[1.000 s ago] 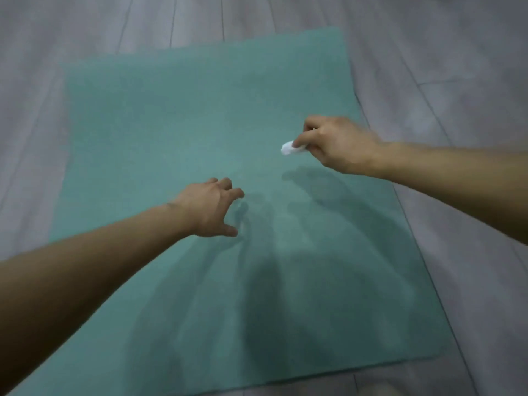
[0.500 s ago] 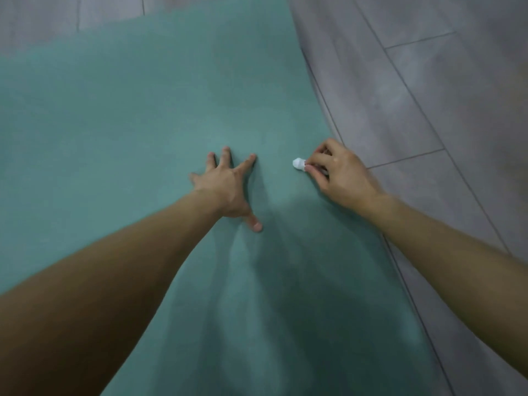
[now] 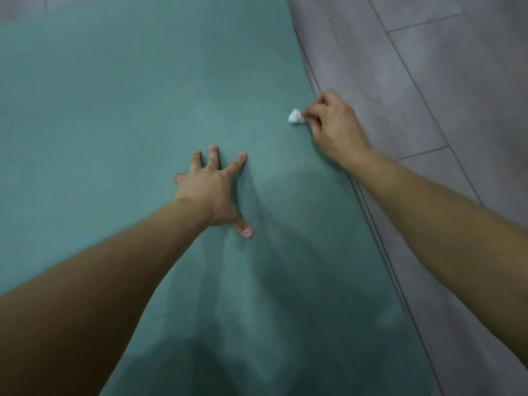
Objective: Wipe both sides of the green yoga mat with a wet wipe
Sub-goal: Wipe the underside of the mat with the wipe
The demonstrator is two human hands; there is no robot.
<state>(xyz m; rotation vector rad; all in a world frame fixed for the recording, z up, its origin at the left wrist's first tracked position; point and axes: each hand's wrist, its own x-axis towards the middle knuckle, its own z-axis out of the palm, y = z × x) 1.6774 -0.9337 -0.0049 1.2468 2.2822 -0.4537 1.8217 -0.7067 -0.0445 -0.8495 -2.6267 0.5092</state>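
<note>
The mat [image 3: 114, 110] is laid flat on the floor [image 3: 428, 110], one face up, and fills most of the view; its right edge runs diagonally from top centre to lower right. The left hand [image 3: 210, 192] is planted on the mat with fingers splayed and straight and thumb out, nothing held. The right hand [image 3: 333, 127] is curled at the mat's right edge, and the wipe [image 3: 295, 116] is pinched at its fingertips as a small white wad resting on the mat just inside that edge. Whether the wipe is pressed down or only touching cannot be told. Risks judged from here: with so small a wad, narrow tracks are laid and strips between passes may be missed; this close to the edge, the wipe may be dragged onto the floor and grit carried back; if the bracing hand is lifted mid-stroke, the mat may creep or ripple. Faint creases are noted near the left thumb. The near part is darkened by shadow, so wiped and unwiped areas cannot be distinguished there. Around the mat only grey planks with dark seams are seen. The left forearm lies across the near-centre area and would block a stroke towards the left.
</note>
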